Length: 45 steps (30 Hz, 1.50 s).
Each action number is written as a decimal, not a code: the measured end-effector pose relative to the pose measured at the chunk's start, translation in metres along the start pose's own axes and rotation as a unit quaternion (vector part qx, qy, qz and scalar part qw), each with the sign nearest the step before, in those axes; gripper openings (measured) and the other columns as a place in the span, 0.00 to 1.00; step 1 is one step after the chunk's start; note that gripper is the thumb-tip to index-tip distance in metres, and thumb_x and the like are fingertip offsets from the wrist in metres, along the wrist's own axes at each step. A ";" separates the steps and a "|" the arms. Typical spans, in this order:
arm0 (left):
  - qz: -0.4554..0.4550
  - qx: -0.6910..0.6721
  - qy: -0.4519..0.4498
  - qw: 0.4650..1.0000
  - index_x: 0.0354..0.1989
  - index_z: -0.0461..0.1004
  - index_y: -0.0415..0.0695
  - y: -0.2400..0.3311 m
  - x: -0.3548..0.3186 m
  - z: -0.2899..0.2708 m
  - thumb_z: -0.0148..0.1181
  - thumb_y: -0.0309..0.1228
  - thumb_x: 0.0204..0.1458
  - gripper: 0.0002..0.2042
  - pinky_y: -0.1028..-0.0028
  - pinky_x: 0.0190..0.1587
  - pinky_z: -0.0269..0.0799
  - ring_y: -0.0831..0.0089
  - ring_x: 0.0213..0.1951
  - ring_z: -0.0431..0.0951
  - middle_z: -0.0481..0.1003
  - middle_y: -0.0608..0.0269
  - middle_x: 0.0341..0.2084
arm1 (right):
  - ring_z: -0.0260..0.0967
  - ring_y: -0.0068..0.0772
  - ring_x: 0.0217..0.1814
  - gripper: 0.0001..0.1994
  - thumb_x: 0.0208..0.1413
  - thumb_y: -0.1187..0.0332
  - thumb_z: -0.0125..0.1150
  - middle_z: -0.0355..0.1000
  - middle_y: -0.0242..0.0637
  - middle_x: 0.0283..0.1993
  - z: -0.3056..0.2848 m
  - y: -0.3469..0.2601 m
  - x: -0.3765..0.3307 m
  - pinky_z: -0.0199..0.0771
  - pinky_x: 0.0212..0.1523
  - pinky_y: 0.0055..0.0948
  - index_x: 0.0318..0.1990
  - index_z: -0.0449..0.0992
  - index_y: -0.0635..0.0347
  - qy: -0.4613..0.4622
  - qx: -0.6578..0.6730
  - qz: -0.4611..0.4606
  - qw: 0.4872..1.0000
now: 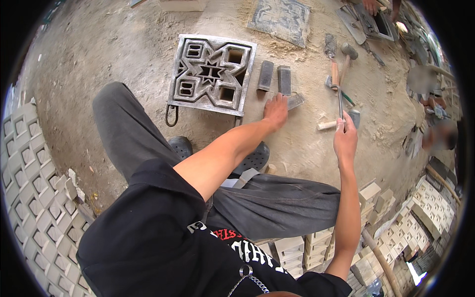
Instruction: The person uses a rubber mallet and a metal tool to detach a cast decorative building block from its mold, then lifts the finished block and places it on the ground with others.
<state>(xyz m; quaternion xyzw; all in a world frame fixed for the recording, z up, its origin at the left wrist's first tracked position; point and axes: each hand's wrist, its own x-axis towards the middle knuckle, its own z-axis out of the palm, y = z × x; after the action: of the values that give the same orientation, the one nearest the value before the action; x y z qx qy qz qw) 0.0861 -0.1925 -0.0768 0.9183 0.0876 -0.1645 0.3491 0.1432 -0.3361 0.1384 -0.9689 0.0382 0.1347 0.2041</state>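
Head view shows a seated or crouching person in grey trousers [292,205] and a black T-shirt [148,232], both forearms stretched out over sandy ground [297,148]. The left hand [276,111] reaches down to a short dark block [296,101], its fingers at the end nearest the person; whether they grip it or merely rest on it, I cannot tell. The right hand [346,136] grasps a thin metal rod [340,102] by its lower end, pinched between thumb and fingers, the bent tip pointing away from the body.

Two more dark bars lie just beyond the left hand: a left bar [265,76] and a right bar [284,79], side by side and apart. Left of these, flat on the ground, sits a square metal mould [210,101] with an openwork star-like pattern and a loop handle [171,116] at its near left corner. Farther off lies a flat plate [279,21] smeared with pale dust.

Around the right hand are tools: a mallet [349,50], a wooden handle [335,73] near the rod's tip, a green handle [348,98] and a pale handle [326,125]. At the upper right, another person's hand [370,6] is at a dark frame [380,24]. Pale patterned blocks [37,185] fill the left edge, and further pale blocks [289,250] are stacked behind the trousers
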 end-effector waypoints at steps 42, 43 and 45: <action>0.135 0.153 0.184 0.962 0.69 0.57 0.58 -0.197 -0.074 -0.244 0.47 0.70 0.48 0.43 0.56 0.73 0.36 0.63 0.73 0.46 0.51 0.61 0.71 | 0.80 0.43 0.40 0.09 0.52 0.68 0.58 0.80 0.43 0.38 0.148 -0.343 -0.025 0.80 0.37 0.40 0.36 0.82 0.59 -0.340 -0.533 -0.485 0.604; 0.134 0.153 0.182 0.962 0.69 0.57 0.58 -0.197 -0.075 -0.244 0.46 0.70 0.48 0.43 0.57 0.73 0.36 0.63 0.73 0.46 0.51 0.61 0.71 | 0.80 0.43 0.41 0.09 0.52 0.68 0.58 0.80 0.44 0.38 0.147 -0.344 -0.026 0.80 0.37 0.40 0.37 0.82 0.59 -0.341 -0.533 -0.486 0.602; 0.133 0.151 0.178 0.963 0.69 0.57 0.58 -0.196 -0.075 -0.244 0.46 0.70 0.49 0.43 0.57 0.73 0.36 0.64 0.73 0.46 0.52 0.62 0.71 | 0.79 0.44 0.41 0.09 0.52 0.68 0.58 0.80 0.44 0.39 0.142 -0.343 -0.026 0.80 0.38 0.41 0.37 0.81 0.58 -0.342 -0.534 -0.489 0.599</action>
<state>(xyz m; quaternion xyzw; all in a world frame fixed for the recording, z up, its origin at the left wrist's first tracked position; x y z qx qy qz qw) 0.0214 0.1125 0.0020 0.9782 -0.0002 0.0380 0.2044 0.1272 0.0356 0.1524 -0.6620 -0.5924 0.3328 -0.3163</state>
